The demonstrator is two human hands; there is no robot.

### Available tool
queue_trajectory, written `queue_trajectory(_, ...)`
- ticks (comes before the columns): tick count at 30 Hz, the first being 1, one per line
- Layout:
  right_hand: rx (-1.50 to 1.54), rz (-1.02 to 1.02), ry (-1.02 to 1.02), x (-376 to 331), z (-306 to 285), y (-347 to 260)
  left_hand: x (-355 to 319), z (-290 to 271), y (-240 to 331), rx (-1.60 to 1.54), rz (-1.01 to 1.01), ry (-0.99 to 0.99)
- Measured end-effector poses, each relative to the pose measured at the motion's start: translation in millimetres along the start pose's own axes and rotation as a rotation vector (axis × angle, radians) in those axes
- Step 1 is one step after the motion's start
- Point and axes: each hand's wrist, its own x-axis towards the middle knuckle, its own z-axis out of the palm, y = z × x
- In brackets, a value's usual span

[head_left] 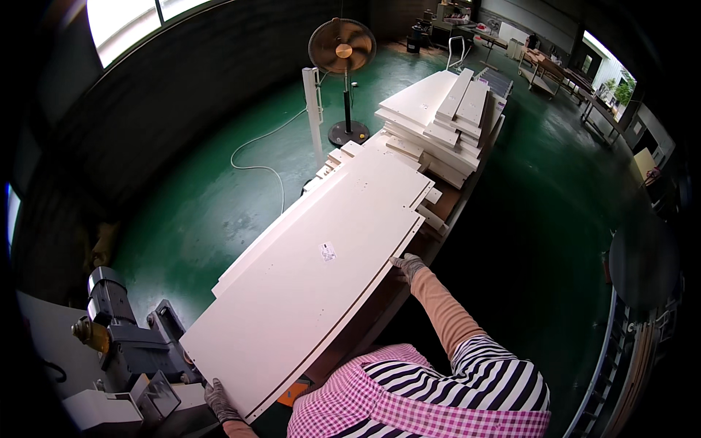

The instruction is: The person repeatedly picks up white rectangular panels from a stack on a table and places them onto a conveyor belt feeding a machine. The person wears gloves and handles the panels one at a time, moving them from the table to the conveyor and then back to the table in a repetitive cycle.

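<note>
A long white panel (292, 292) with small drilled holes and a printed label (328, 252) lies slanted across the middle, in front of me. My left hand (217, 400), in a grey glove, grips the panel's near end close to its lower corner. Farther along, my gloved right hand (410, 267) holds the panel's right-hand long edge, with the fingers partly hidden beneath it. Another white panel (244, 266) peeks out along the left side. Brown surface shows below the panel's right edge.
Beyond the panel, white boards (416, 98) of several sizes are stacked. A standing fan (343, 50) and a white post (312, 109) stand to the left, with a pale hose (255, 167) on the green floor. At lower left is a machine with a motor (109, 296).
</note>
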Motion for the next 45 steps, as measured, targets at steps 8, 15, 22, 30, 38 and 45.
queue_trajectory(8,-0.592,-0.183,0.278,52,30,-11,16,139,4,-0.079,0.051,-0.039)
queue_trajectory(15,-0.689,-0.026,0.23,94,25,-52,11,182,52,0.02,-0.004,-0.036)
queue_trajectory(22,-0.601,0.057,0.246,130,23,-53,20,206,50,0.069,0.02,-0.05)
queue_trajectory(30,-0.621,0.056,0.214,106,19,-65,-11,212,76,-0.056,-0.009,-0.01)
queue_trajectory(38,-0.601,-0.415,0.573,112,24,11,-32,184,17,-0.121,0.144,-0.205)
queue_trajectory(45,-0.664,0.121,-0.19,10,4,166,-121,115,-51,-0.07,0.028,-0.085)
